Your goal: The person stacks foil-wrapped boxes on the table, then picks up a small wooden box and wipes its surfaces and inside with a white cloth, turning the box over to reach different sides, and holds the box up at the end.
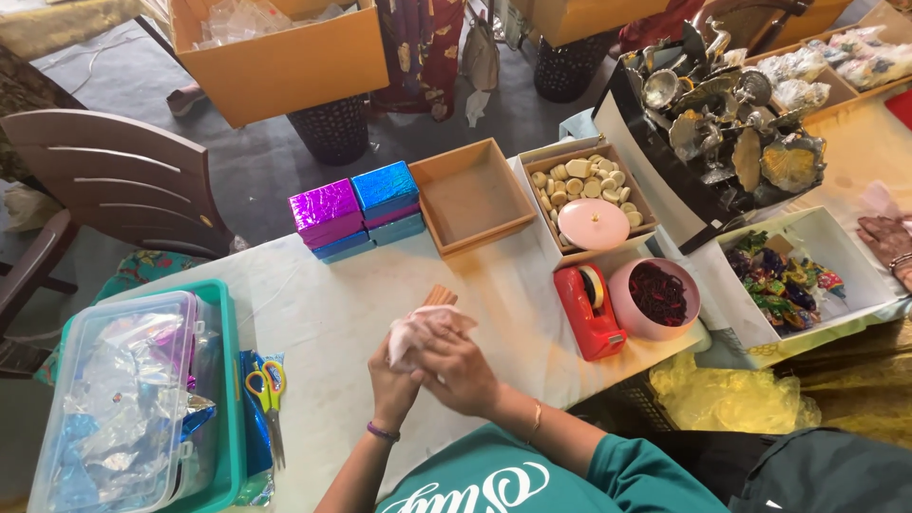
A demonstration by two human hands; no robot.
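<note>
left hand (397, 372): closed around a small pale wrapped bundle (418, 332), palm under it, purple band on the wrist.
right hand (461, 369): clasped over the same bundle from the right, fingers curled on it; thin bangle on the wrist.
bundle: white-pink wrapping, held just above the surface (323, 323), near the middle of its near edge; a tan ribbed piece stuck out of its far end.
foil boxes (356, 209): purple and blue, stacked in two piles touching each other, at the far edge of the surface.
empty tray (472, 195): shallow brown cardboard, just right of the foil boxes, at the far edge.
filled tray (591, 195): held pale round pieces; a pink round lid (593, 224) rested on its near side.
tape dispenser (588, 311): red, near the right edge, just beside a pink bowl (655, 299) of dark red shreds.
white box (796, 275): past the right edge, held wrapped sweets in mixed colours.
scissors (266, 385): yellow and green handles, lying on blue foil near the left edge, beside a teal tray (226, 399).
clear tub (119, 404): sat in the teal tray, full of crumpled foil and film.
another person's hand (885, 237): at the far right, resting flat, apart from the wearer's own.
</note>
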